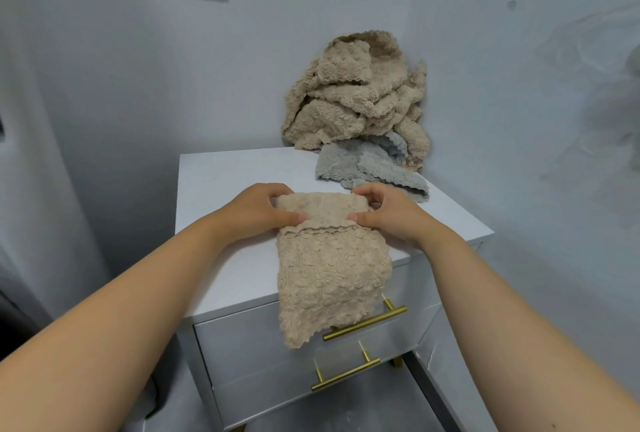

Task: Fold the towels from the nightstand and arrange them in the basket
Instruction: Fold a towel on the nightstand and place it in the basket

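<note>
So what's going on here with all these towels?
A person is folding a beige towel on a white nightstand. The left hand and right hand pinch its turned-over far end; the near end hangs over the drawer front. Behind, a pile of beige towels and a grey towel lie unfolded.

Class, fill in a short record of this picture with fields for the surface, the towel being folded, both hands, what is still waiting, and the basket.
surface: white nightstand
being folded: beige towel, far end turned over, near end hanging over the front edge by the upper drawer handle
hands: left hand and right hand each pinch one side of the fold
waiting: heap of beige towels at the back corner, grey towel in front of it
basket: not in view
</note>
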Demonstrator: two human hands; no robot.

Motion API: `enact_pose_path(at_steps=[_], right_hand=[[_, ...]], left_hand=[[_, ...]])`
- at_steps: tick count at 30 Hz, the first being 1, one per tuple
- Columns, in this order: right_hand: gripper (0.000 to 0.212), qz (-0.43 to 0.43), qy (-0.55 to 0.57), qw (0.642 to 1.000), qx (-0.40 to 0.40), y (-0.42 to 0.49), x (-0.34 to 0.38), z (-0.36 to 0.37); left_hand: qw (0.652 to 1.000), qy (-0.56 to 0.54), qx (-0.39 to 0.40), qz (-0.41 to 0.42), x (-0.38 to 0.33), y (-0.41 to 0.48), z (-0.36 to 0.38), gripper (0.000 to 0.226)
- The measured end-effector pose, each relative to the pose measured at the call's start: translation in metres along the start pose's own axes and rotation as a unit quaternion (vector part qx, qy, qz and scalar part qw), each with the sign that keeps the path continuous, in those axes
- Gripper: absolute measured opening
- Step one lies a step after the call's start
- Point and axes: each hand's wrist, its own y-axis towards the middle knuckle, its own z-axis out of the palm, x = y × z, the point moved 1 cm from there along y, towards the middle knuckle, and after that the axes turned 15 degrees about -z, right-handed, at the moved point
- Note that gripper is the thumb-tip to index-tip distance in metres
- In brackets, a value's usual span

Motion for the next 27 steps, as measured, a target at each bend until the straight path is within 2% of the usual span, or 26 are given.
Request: enact_pose_path(at_steps=[3, 8, 11, 13, 16, 19, 21, 24, 27], right_hand=[[0.036, 0.001, 0.007, 0.999, 0.034, 0.001, 0.001, -0.003], [0.02, 0.01, 0.047, 0.999, 0.011, 0.003, 0.0, -0.001], [0.012, 0.02, 0.077, 0.995, -0.06, 0.002, 0.003, 0.001], [0.022, 0.037, 0.076, 0.992, -0.099, 0.002, 0.002, 0.003], [0.04, 0.041, 0.076, 0.988, -0.129, 0.003, -0.003, 0.002], [0.037, 0.04, 0.123, 0.985, -0.111, 0.001, -0.001, 0.001], [0.01, 0.039, 0.16, 0.984, -0.073, -0.001, 0.002, -0.002], [0.024, 0.026, 0.195, 0.98, -0.025, 0.0, 0.001, -0.004], [0.034, 0.027, 0.169, 0.982, -0.075, 0.005, -0.004, -0.001]], left_hand=[[1.0, -0.011, 0.002, 0.009, 0.001, 0.0, -0.001, 0.012], [0.998, -0.045, -0.047, 0.006, 0.002, 0.004, 0.002, 0.005], [0.997, -0.062, -0.049, -0.01, -0.001, 0.006, 0.004, 0.027], [0.997, -0.069, -0.029, -0.024, -0.003, 0.005, 0.004, 0.035], [0.997, -0.064, -0.023, -0.03, -0.003, 0.006, 0.003, 0.031], [0.996, -0.068, -0.056, -0.026, -0.001, 0.008, 0.004, 0.029], [0.994, -0.074, -0.072, -0.026, 0.0, 0.009, 0.005, 0.029], [0.991, -0.086, -0.1, -0.03, 0.001, 0.01, 0.007, 0.027], [0.983, -0.109, -0.15, -0.012, 0.001, 0.009, 0.008, 0.019]])
